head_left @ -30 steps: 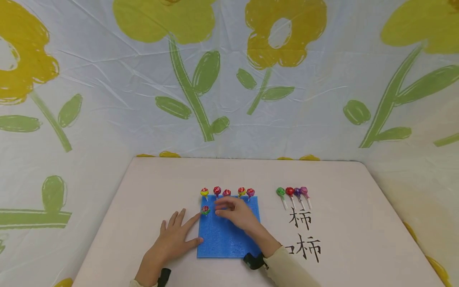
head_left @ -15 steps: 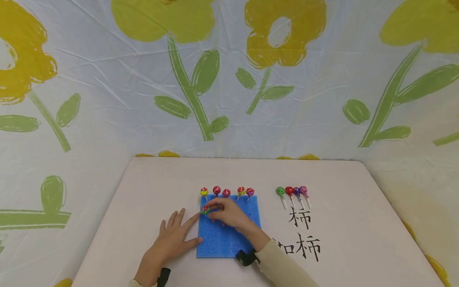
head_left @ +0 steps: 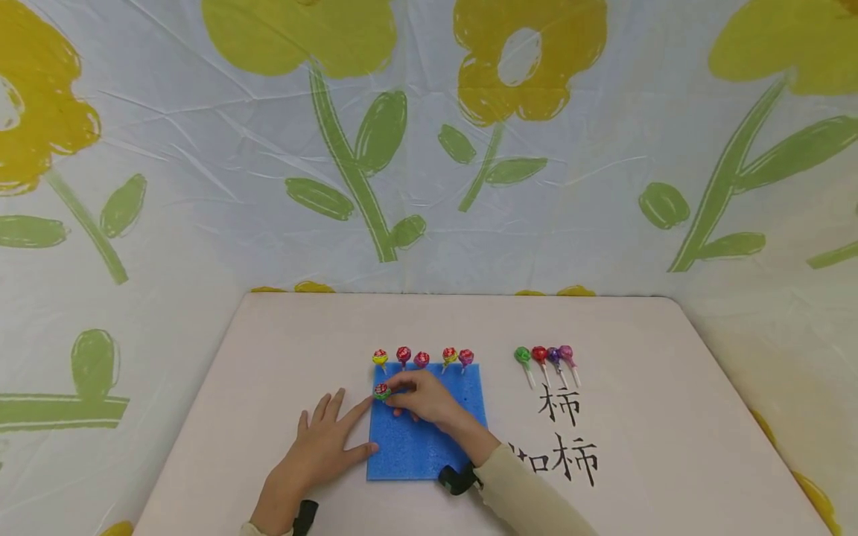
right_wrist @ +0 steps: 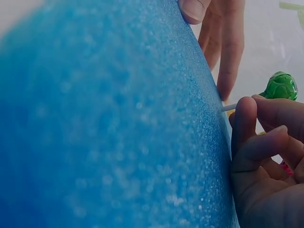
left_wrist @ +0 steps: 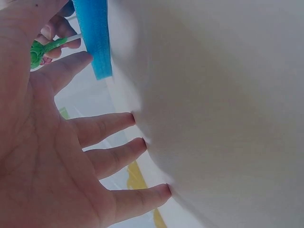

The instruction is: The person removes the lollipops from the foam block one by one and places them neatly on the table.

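Note:
A green-wrapped lollipop (head_left: 382, 391) stands near the left edge of a blue foam board (head_left: 402, 458). My right hand (head_left: 429, 402) pinches its white stick between thumb and index finger; in the right wrist view the stick's lower end meets the foam, with the green head (right_wrist: 281, 86) above the fingers. My left hand (head_left: 325, 443) lies spread beside the board, index finger and thumb touching its left edge. In the left wrist view its other fingertips rest on the table. Several more lollipops (head_left: 404, 355) stand in a row along the board's far edge.
Several lollipops, including a green one (head_left: 523, 356) and a pink one (head_left: 567, 353), lie side by side on the pale table (head_left: 637, 387) to the right. Black written characters (head_left: 575, 460) mark the tabletop below them. A flower-printed cloth (head_left: 536, 238) hangs behind.
My right hand has moved left across the board to the green lollipop and now pinches its stick. My left hand has stayed at the board's edge.

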`<act>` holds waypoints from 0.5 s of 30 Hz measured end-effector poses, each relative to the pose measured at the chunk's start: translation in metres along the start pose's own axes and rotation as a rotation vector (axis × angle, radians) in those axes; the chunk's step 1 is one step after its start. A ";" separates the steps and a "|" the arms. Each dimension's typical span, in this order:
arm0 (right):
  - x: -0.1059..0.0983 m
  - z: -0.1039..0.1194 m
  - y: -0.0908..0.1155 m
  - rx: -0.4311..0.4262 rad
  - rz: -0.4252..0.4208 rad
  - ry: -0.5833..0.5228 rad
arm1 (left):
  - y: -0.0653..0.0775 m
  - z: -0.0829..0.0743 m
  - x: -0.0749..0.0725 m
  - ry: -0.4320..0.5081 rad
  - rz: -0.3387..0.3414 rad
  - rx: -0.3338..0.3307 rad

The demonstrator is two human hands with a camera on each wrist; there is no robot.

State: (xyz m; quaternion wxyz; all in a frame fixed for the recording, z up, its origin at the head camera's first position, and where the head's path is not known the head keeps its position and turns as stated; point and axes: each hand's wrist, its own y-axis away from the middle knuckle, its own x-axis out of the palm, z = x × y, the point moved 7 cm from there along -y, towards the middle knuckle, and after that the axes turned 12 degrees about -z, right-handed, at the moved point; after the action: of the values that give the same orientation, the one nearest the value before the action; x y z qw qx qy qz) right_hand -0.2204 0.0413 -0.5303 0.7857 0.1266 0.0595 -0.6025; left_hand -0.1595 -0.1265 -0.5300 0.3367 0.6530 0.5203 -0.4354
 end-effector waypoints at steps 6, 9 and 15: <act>0.002 0.000 -0.001 0.004 -0.007 0.013 | -0.001 0.002 0.002 -0.010 0.001 -0.006; 0.002 0.000 -0.001 0.010 -0.011 0.005 | -0.001 0.002 0.002 -0.010 0.000 -0.006; 0.002 0.001 0.000 0.007 -0.008 -0.016 | 0.000 0.001 0.001 -0.011 -0.007 -0.002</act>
State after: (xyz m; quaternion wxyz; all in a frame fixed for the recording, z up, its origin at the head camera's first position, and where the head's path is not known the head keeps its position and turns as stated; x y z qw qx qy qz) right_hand -0.2202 0.0393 -0.5302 0.7832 0.1242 0.0516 -0.6071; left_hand -0.1598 -0.1267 -0.5317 0.3387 0.6483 0.5212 -0.4397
